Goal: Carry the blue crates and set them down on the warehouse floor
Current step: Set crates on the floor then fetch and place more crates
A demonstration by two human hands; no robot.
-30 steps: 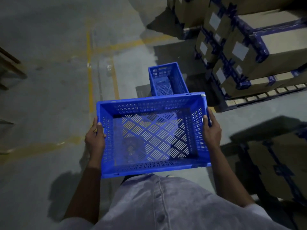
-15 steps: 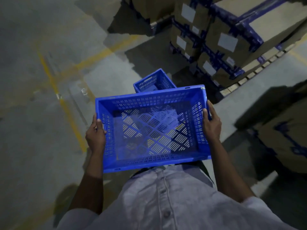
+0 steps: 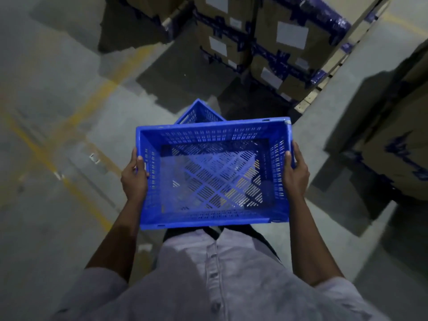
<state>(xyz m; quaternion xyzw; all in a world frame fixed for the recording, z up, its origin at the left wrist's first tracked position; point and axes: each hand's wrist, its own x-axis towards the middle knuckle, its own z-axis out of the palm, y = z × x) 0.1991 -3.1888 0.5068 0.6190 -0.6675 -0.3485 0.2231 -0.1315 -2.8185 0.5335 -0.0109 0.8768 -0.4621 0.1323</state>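
Note:
I hold an empty blue slotted crate (image 3: 213,218) level in front of my waist, above the concrete floor. My left hand (image 3: 134,179) grips its left short side, thumb over the rim. My right hand (image 3: 296,172) grips its right short side the same way. A second blue crate (image 3: 196,113) stands on the floor just beyond the carried one; only its far corner shows, the rest is hidden behind the crate I hold.
Stacked cardboard boxes (image 3: 273,42) taped in blue sit on a wooden pallet (image 3: 310,100) ahead and to the right. More boxes (image 3: 398,135) stand close at the right. Yellow floor lines (image 3: 46,158) cross the concrete on the left.
I have come closer to the crate on the floor, which is now mostly hidden behind the carried crate. The view has turned, so the boxes lie straight ahead. Both hands keep their grip.

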